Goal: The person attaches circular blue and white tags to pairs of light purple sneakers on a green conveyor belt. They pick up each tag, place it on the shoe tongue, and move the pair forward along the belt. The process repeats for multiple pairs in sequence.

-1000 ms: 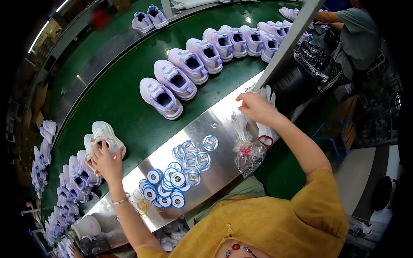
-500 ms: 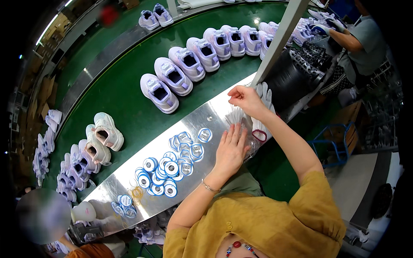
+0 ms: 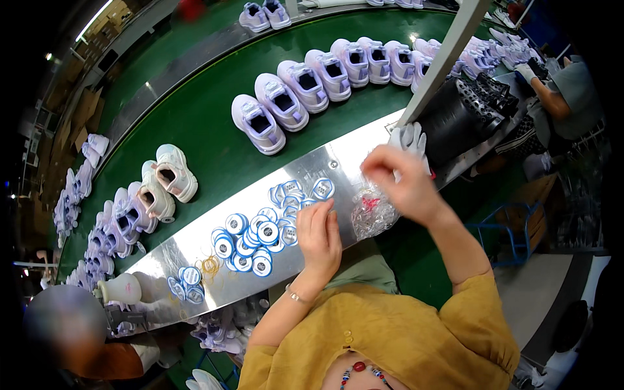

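My left hand (image 3: 320, 240) is at the right edge of a pile of round blue-and-white tags (image 3: 261, 240), fingers stretched out close together. Nothing shows clearly in it, and its fingers cover part of the nearest tags. My right hand (image 3: 408, 185), smeared by motion, is raised over the crinkled clear plastic bag (image 3: 376, 214) with pink print. Its fingers are curled toward the thumb; whatever they pinch is too blurred to make out. Behind it lies a pale glove (image 3: 408, 138) on the metal bench (image 3: 351, 146).
White-and-lilac sneakers (image 3: 259, 125) line the green conveyor belt (image 3: 208, 149) beyond the bench. Left of the tags are yellow rubber bands (image 3: 210, 265) and a smaller tag stack (image 3: 188, 283). A grey post (image 3: 445, 58) rises at the bench's right, near black boots (image 3: 481, 97) and a co-worker (image 3: 572, 91).
My left hand has left the plastic bag and fine clear strands and moved left to the tags. My right hand remains raised near the bag, now blurred. The whole view has shifted slightly.
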`<state>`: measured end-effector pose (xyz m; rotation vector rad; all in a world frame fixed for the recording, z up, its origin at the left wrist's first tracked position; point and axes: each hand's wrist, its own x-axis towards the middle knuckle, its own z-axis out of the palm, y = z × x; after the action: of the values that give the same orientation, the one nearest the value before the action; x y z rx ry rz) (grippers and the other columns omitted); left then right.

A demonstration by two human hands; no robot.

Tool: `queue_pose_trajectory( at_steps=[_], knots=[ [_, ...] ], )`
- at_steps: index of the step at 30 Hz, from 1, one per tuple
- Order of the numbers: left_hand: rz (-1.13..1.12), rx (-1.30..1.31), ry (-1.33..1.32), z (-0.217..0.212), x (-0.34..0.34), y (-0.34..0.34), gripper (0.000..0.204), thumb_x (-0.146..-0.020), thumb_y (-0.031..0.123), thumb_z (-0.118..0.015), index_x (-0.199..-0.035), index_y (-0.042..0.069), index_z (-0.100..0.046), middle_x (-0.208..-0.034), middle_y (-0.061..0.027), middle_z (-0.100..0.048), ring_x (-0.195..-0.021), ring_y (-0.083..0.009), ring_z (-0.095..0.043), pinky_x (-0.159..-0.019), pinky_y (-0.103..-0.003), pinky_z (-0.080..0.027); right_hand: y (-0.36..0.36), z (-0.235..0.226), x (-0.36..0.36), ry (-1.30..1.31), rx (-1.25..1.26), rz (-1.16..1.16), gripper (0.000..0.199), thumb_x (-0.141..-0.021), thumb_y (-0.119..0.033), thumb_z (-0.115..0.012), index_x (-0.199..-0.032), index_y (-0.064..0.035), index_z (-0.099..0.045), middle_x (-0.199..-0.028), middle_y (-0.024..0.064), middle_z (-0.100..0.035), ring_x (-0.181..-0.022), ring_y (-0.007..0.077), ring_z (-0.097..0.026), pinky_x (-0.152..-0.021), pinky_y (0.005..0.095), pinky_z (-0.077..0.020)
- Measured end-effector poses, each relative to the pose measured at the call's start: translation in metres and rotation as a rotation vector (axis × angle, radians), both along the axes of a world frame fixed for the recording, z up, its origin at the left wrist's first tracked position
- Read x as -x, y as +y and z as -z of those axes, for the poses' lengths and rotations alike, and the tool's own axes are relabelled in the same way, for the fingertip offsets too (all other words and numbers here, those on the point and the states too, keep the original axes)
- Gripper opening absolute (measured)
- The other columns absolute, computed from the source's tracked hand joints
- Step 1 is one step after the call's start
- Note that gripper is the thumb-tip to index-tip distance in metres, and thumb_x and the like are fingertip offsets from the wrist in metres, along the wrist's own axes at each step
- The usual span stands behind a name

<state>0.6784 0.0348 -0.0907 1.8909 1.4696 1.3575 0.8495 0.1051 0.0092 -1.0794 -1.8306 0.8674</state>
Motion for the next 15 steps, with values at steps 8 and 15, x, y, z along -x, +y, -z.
queue_pose_trajectory(
  at_steps=[8,15],
  knots=[
    [0.158,0.491,-0.481,0.027,0.022,-0.040,0.018,-0.097,0.012,-0.051,-0.098,-0.003,-0.061,-0.083,-0.0069,-0.063,-0.074,-0.0122,-0.056,-0.068,-0.025,-0.046,-0.053,0.078,0.053,0.357,0.590,-0.100,0.005,-0.084,0.002,-0.061,-0.089,0.0022,-0.061,-0.089,0.0035,-0.060,-0.080,0.0100,-0.058,-0.069,0.0236,-0.0470],
    [0.260,0.251,-0.147,0.026,0.026,-0.003,0.011,-0.087,0.008,-0.057,-0.092,-0.002,-0.061,-0.090,-0.0139,-0.059,-0.084,-0.0298,-0.055,-0.076,-0.036,-0.045,-0.035,0.106,0.036,0.451,0.580,0.012,0.015,-0.093,-0.008,-0.056,-0.098,0.0047,-0.061,-0.096,0.0077,-0.065,-0.089,0.0143,-0.062,-0.083,0.0281,-0.0493]
  ],
)
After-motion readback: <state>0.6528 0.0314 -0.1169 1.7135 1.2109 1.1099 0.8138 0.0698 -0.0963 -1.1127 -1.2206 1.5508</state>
